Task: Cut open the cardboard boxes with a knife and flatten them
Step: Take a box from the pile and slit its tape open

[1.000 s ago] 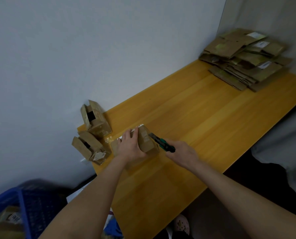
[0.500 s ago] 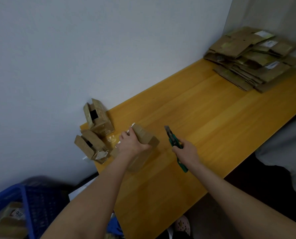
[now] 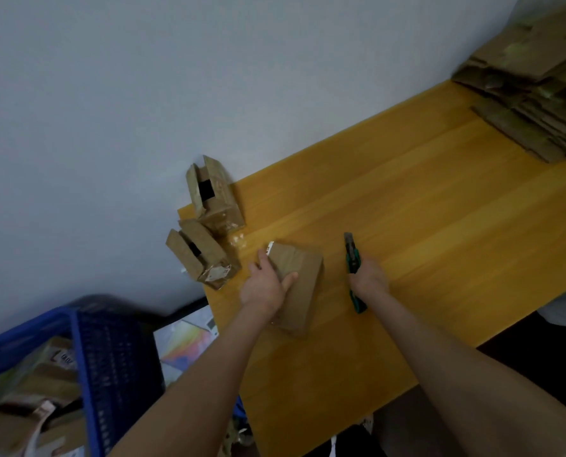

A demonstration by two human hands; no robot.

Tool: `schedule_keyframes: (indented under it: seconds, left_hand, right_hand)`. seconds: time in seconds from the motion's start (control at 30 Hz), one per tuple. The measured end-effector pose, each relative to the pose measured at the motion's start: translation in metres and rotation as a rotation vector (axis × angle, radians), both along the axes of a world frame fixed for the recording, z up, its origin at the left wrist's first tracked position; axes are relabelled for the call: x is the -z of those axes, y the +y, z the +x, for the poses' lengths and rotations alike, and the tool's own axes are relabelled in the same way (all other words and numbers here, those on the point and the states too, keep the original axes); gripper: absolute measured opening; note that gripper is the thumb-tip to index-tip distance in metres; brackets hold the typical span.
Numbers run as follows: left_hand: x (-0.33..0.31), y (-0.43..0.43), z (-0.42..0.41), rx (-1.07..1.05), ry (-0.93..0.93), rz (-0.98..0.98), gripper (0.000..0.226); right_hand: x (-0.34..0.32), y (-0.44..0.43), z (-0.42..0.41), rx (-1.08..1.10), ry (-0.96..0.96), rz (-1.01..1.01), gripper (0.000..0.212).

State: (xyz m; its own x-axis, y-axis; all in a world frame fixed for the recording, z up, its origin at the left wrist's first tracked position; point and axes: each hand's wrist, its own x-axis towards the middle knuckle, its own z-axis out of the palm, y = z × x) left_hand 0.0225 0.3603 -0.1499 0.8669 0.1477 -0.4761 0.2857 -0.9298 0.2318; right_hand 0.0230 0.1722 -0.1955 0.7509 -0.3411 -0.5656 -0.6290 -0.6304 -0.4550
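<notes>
**Left hand on a closed box, right hand holding the knife beside it**

The left hand [image 3: 266, 285] grips a closed cardboard box [image 3: 303, 275] that lies on its broad side on the yellow wooden table [image 3: 440, 225], near the table's left end. The thumb rests on the top face and the fingers curl over the far left edge, next to a white label at that corner. The right hand [image 3: 370, 278] is closed around the green handle of a utility knife [image 3: 353, 258]. It holds the knife just beside the box, apart from it. The blade end points away from the person, and the handle's tail sticks out below the wrist. Whether the blade is extended cannot be told.

Two opened boxes [image 3: 214, 196] stand at the table's left end against the pale wall [image 3: 143, 94], with their flaps raised. A stack of flattened cardboard [image 3: 539, 94] lies at the far right end, well apart from the hands. A blue plastic crate [image 3: 87, 341] holding more cardboard sits lower left, off the table.
</notes>
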Motion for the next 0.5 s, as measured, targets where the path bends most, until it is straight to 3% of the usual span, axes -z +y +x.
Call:
schedule_keyframes:
  seconds: [0.13,0.2,0.33,0.5]
  left_hand:
    - [-0.001,0.002,-0.005,-0.016,0.014,-0.075,0.087]
    - [-0.001,-0.001,-0.008,-0.030,-0.005,-0.115,0.086]
    - [0.000,-0.011,-0.012,0.008,0.009,-0.184,0.089]
    - [0.001,-0.014,-0.012,0.096,0.016,0.024,0.102]
  right_hand:
    - [-0.009,0.007,-0.002,-0.109,-0.111,-0.151,0.046]
    - [-0.017,0.016,-0.007,-0.172,-0.154,-0.061,0.056]
    - [-0.017,0.036,-0.023,-0.230,0.004,0.118,0.067]
    - [-0.014,0.042,-0.027,-0.132,-0.066,0.073,0.047]
